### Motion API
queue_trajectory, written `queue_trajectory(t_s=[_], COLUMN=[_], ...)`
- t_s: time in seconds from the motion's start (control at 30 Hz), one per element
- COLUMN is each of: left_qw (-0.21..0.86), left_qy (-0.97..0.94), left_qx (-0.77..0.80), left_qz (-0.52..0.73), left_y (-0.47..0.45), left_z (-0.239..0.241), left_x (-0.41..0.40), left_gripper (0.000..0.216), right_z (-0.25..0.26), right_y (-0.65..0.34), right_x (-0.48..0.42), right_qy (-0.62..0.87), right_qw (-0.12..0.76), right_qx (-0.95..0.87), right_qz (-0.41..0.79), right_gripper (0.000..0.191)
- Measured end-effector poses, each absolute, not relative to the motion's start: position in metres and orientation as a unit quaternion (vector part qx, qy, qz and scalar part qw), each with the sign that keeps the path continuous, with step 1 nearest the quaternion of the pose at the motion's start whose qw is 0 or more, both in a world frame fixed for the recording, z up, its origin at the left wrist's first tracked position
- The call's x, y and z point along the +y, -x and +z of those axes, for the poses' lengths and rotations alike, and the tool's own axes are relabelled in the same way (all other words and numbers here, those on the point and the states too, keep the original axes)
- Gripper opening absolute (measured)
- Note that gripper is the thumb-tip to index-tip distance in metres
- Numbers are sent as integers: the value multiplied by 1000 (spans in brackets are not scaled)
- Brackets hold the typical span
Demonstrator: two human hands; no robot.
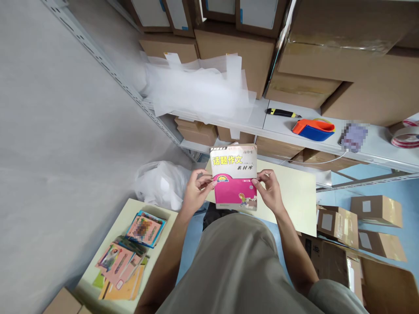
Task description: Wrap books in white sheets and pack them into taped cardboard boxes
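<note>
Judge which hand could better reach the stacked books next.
Probably the left hand: it holds the pink-and-white book by the edge nearer the stacked books. The right hand holds the opposite edge, farther away.

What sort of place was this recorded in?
Probably a storeroom or packing area: brown cardboard boxes stand on a white metal shelf, along with a black-and-yellow utility knife and what looks like an orange-and-blue plastic tape dispenser.

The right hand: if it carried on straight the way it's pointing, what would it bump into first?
The book, whose edge the right hand is holding. Past that, the white shelf looks next in line, though depth is hard to judge.
</note>
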State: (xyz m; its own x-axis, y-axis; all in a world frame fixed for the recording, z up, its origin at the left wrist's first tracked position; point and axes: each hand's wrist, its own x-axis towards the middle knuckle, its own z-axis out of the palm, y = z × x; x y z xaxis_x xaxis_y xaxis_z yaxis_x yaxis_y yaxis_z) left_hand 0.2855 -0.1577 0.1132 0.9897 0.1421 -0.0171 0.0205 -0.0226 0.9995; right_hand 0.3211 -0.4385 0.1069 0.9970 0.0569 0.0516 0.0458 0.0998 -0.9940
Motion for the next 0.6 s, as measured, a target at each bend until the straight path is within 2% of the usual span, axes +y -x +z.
queue_trajectory(t_s=[0.13, 0.27, 0.37, 0.43, 0.6], left_qw=[684, 709, 727, 720, 665], left_qy=[-727, -705, -686, -694, -744], left_qx=[51, 24, 2, 4, 56], left_qz=[31, -6, -20, -2, 21], left_y=[-285, -284, -285, -287, -289], left_z=[112, 113, 116, 120, 130], left_x=[-159, -155, -155, -157, -165], left_gripper=[40, 46, 61, 63, 43], right_z=[108, 109, 108, 107, 109], right_y=[-323, -324, -325, -325, -327], right_x=[-444, -451, -452, -449, -438], right_qy=[692, 653, 621, 625, 656], right_qw=[720, 751, 776, 774, 750], right_qx=[-41, -41, -38, -31, -4], right_qz=[34, 92, 108, 94, 77], right_gripper=[33, 45, 59, 56, 47])
